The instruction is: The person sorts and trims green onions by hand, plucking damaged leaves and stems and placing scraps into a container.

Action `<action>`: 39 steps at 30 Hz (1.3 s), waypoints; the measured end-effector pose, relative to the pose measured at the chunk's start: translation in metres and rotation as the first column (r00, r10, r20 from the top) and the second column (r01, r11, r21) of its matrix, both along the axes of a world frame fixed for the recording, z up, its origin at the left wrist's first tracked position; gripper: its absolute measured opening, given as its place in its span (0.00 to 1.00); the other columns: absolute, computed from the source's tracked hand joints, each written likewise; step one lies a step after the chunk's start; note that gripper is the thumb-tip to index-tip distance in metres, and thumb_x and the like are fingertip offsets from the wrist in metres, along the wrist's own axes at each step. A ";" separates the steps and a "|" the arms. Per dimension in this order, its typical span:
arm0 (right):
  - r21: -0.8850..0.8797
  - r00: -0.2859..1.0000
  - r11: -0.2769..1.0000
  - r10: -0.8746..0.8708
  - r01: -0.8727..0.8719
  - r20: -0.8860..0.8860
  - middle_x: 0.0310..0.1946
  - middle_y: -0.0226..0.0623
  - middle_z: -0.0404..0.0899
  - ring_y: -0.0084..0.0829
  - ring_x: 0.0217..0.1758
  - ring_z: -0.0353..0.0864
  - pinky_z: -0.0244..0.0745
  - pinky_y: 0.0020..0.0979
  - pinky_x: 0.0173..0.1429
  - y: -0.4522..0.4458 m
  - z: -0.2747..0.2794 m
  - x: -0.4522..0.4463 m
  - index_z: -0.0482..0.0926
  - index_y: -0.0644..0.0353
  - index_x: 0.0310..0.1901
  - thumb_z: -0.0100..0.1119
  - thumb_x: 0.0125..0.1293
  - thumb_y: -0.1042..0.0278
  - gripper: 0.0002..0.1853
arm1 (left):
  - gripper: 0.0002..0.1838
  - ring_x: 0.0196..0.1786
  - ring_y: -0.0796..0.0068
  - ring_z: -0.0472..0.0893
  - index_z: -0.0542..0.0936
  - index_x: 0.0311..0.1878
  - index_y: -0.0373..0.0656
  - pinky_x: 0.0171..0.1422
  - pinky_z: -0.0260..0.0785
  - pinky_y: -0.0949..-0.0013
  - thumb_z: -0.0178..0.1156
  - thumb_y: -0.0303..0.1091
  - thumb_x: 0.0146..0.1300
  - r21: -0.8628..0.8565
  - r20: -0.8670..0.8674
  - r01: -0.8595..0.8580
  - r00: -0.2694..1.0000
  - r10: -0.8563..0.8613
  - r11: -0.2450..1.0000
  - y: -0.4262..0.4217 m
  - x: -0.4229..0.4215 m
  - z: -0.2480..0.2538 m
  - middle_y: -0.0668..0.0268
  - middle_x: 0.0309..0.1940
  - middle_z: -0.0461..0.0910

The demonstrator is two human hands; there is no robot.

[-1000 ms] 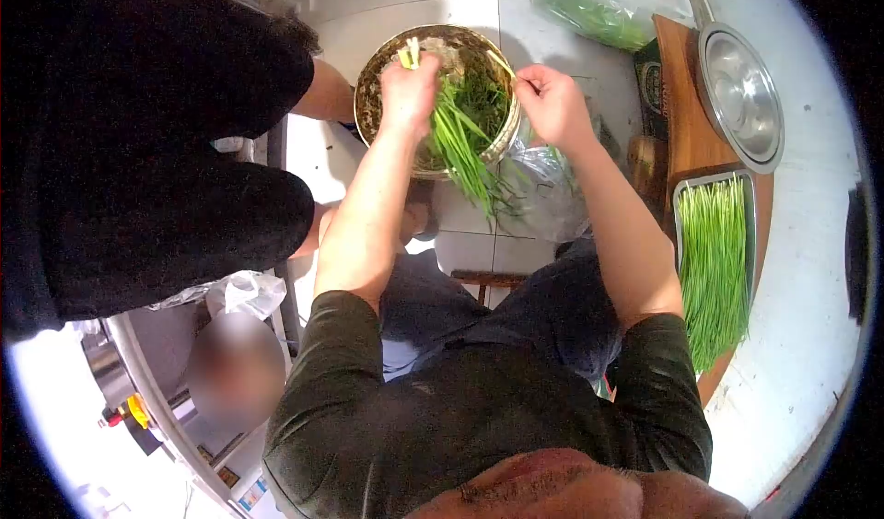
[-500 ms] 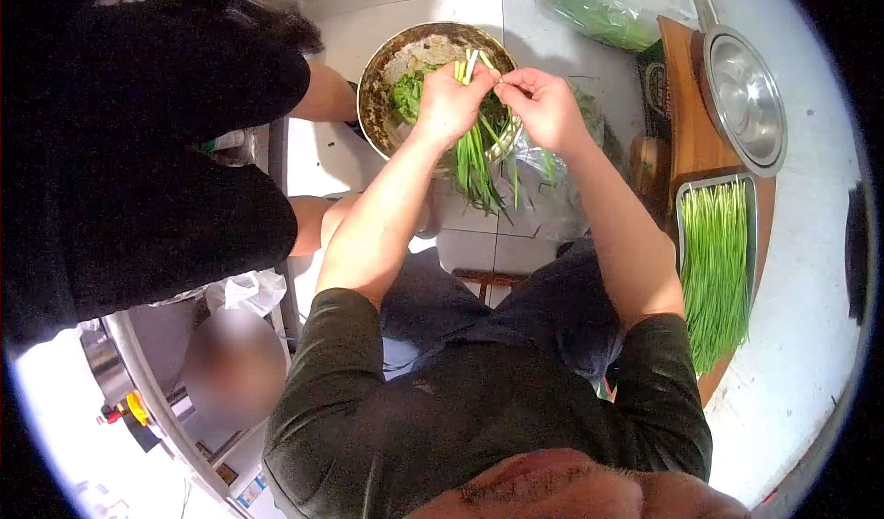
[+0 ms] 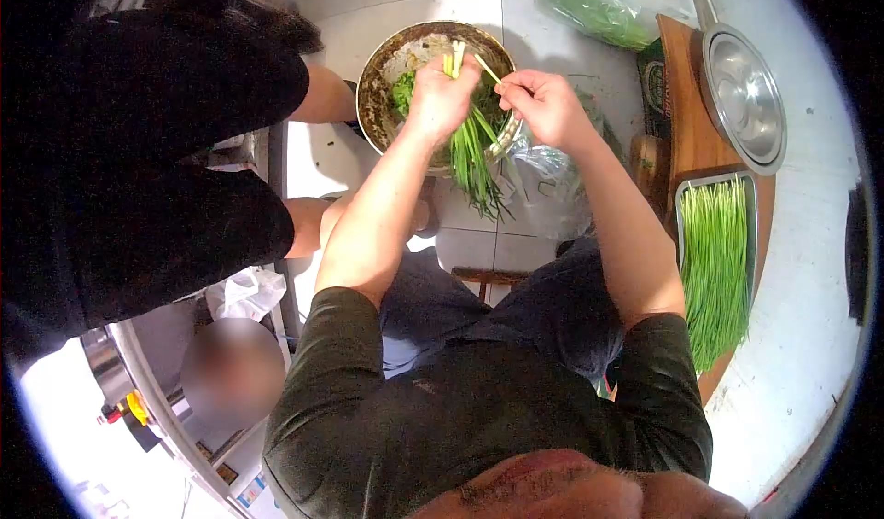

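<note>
Head camera view, upper middle of the frame: the left hand (image 3: 442,100) is closed around a bunch of green stalks (image 3: 474,155), pale ends projecting above the fist, green ends hanging below it and past the near rim of a round pot (image 3: 366,104). The right hand (image 3: 545,104), just right of the pot, has thumb and forefinger pinched on one end of a single pale stalk (image 3: 488,69), which slants up and left towards the bunch. The two hands are apart. Leafy greens (image 3: 402,91) lie inside the pot; its remaining contents cannot be fully identified. Clear plastic (image 3: 552,192) lies below the right hand. At the right of the frame, a wooden surface (image 3: 686,77) bears a metal bowl (image 3: 744,95) and, below it, a tray (image 3: 755,210) of aligned green stalks (image 3: 714,270).
</note>
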State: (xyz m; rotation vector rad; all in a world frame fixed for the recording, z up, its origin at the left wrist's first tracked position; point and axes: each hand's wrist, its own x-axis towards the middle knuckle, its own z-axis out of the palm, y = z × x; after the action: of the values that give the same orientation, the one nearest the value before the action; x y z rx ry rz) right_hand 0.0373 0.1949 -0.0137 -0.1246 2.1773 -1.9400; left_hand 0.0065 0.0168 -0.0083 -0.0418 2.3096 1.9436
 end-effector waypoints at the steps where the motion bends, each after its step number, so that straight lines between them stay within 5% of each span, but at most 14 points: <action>1: 0.010 1.000 1.000 0.009 -0.009 0.013 0.29 0.32 0.83 0.20 0.28 0.76 0.73 0.24 0.35 0.000 0.002 0.000 0.82 0.65 0.43 0.58 0.67 0.64 0.12 | 0.11 0.26 0.84 0.71 0.80 0.35 0.40 0.30 0.65 0.73 0.59 0.38 0.67 0.007 -0.001 -0.069 0.998 0.069 0.998 -0.001 -0.002 0.001 0.73 0.22 0.75; 5: -0.012 0.998 1.000 -0.008 0.008 0.060 0.28 0.28 0.79 0.17 0.28 0.72 0.69 0.21 0.34 0.002 0.006 0.000 0.81 0.66 0.41 0.53 0.70 0.67 0.11 | 0.11 0.23 0.84 0.68 0.78 0.33 0.40 0.28 0.60 0.75 0.60 0.39 0.67 0.071 0.068 -0.242 0.969 0.237 0.968 -0.015 -0.015 0.008 0.74 0.21 0.73; 10: -0.022 0.994 0.996 -0.079 0.081 0.082 0.27 0.27 0.78 0.17 0.28 0.71 0.69 0.21 0.36 -0.002 0.003 -0.003 0.81 0.65 0.41 0.53 0.70 0.67 0.11 | 0.13 0.23 0.85 0.68 0.81 0.35 0.39 0.26 0.61 0.73 0.61 0.41 0.66 -0.005 0.068 -0.124 0.990 0.124 0.992 -0.009 -0.007 0.001 0.74 0.19 0.73; 14: -0.017 0.997 0.996 -0.083 0.083 0.006 0.27 0.29 0.80 0.18 0.27 0.74 0.70 0.23 0.33 -0.003 -0.005 -0.003 0.81 0.65 0.40 0.56 0.69 0.62 0.12 | 0.13 0.27 0.85 0.70 0.83 0.44 0.39 0.31 0.63 0.74 0.62 0.39 0.65 0.111 0.063 -0.025 0.998 0.018 0.993 -0.001 0.002 0.008 0.76 0.25 0.76; 22: 0.045 0.997 0.997 -0.060 0.062 -0.049 0.27 0.27 0.80 0.15 0.28 0.72 0.68 0.20 0.34 -0.004 -0.008 -0.003 0.81 0.66 0.41 0.58 0.69 0.66 0.10 | 0.09 0.24 0.85 0.69 0.81 0.36 0.41 0.28 0.61 0.75 0.62 0.37 0.64 0.159 0.061 -0.027 0.998 0.018 0.987 -0.004 -0.002 -0.005 0.76 0.23 0.75; 26: 0.080 0.991 0.993 -0.078 0.087 -0.111 0.28 0.35 0.83 0.23 0.28 0.78 0.72 0.29 0.35 -0.002 -0.016 -0.003 0.82 0.65 0.40 0.57 0.67 0.61 0.13 | 0.07 0.22 0.85 0.68 0.80 0.35 0.42 0.25 0.60 0.75 0.61 0.35 0.65 0.134 0.034 -0.045 0.999 0.041 0.990 -0.004 -0.003 -0.005 0.76 0.21 0.74; 30: 0.119 0.997 0.991 -0.057 0.063 -0.056 0.28 0.30 0.81 0.18 0.29 0.74 0.70 0.23 0.35 0.000 -0.008 -0.002 0.81 0.66 0.42 0.57 0.69 0.65 0.11 | 0.04 0.20 0.86 0.66 0.78 0.35 0.43 0.22 0.57 0.76 0.58 0.32 0.65 0.300 0.095 -0.184 0.982 0.163 0.936 -0.004 -0.006 0.003 0.76 0.19 0.70; 33: 0.099 0.997 0.992 -0.075 0.075 0.006 0.28 0.28 0.80 0.16 0.28 0.72 0.69 0.21 0.35 0.000 -0.006 -0.003 0.81 0.67 0.44 0.55 0.70 0.67 0.11 | 0.06 0.19 0.84 0.66 0.75 0.32 0.41 0.21 0.56 0.74 0.60 0.31 0.64 0.282 0.109 -0.306 0.952 0.286 0.909 -0.015 -0.017 0.002 0.75 0.19 0.70; 34: 0.092 0.996 0.992 -0.089 0.086 0.021 0.28 0.28 0.80 0.16 0.28 0.72 0.69 0.21 0.35 0.001 -0.006 -0.003 0.81 0.67 0.44 0.55 0.70 0.67 0.11 | 0.07 0.22 0.81 0.69 0.76 0.33 0.40 0.28 0.63 0.73 0.61 0.33 0.63 0.215 0.155 -0.327 0.942 0.299 0.920 -0.019 -0.018 0.002 0.73 0.21 0.71; 39: 0.133 0.996 0.987 -0.090 0.093 -0.027 0.29 0.30 0.81 0.17 0.28 0.73 0.70 0.22 0.36 -0.001 -0.005 -0.002 0.81 0.67 0.45 0.55 0.70 0.66 0.12 | 0.07 0.22 0.81 0.67 0.77 0.33 0.41 0.28 0.61 0.73 0.63 0.32 0.62 0.146 0.173 -0.217 0.966 0.192 0.965 -0.021 -0.018 -0.009 0.74 0.20 0.70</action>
State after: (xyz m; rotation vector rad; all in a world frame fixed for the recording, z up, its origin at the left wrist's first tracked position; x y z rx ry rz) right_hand 0.0350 0.1935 -0.0184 -0.0229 2.3579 -1.8389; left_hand -0.0114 -0.0041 -0.0173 -0.4197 2.1112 2.1336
